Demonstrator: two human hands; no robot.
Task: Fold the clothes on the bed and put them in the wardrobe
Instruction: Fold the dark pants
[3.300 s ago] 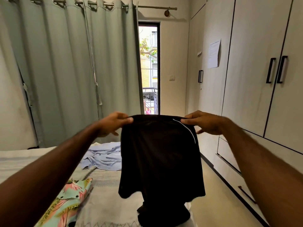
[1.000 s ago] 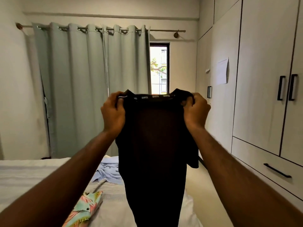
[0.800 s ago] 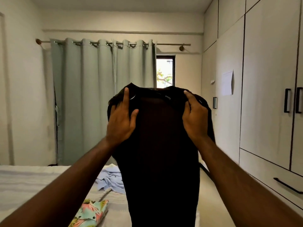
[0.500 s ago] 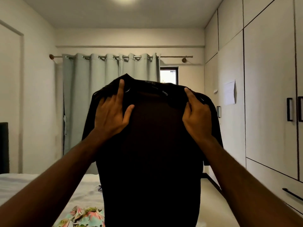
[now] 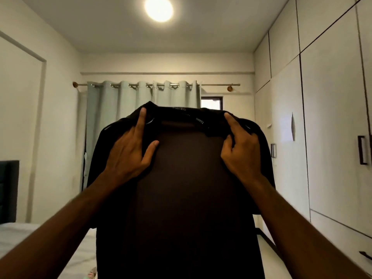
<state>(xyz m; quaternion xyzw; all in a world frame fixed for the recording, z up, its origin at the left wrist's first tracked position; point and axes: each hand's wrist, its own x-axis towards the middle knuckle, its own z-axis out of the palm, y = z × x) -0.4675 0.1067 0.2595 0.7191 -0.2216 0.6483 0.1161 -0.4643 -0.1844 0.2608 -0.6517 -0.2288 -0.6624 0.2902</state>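
I hold a black garment [image 5: 187, 198] up high in front of me, and it hangs down past the bottom of the frame. My left hand [image 5: 130, 154] grips its top left part, forefinger stretched up along the cloth. My right hand [image 5: 239, 150] grips the top right part with curled fingers. A band with white lettering runs along the top edge between my hands. The bed [image 5: 40, 244] shows at the lower left, mostly hidden behind the garment. The white wardrobe [image 5: 332, 117] fills the right side with its doors closed.
Pale green curtains [image 5: 141, 101] hang on a rod at the far wall beside a narrow window [image 5: 211, 102]. A dark headboard [image 5: 9, 190] stands at the far left. A scrap of patterned cloth [image 5: 91, 273] peeks out at the bottom. A ceiling lamp [image 5: 159, 9] glows above.
My hands have raised the black garment higher and the view has tilted up to the ceiling. The blue and patterned clothes on the bed have dropped out of sight.
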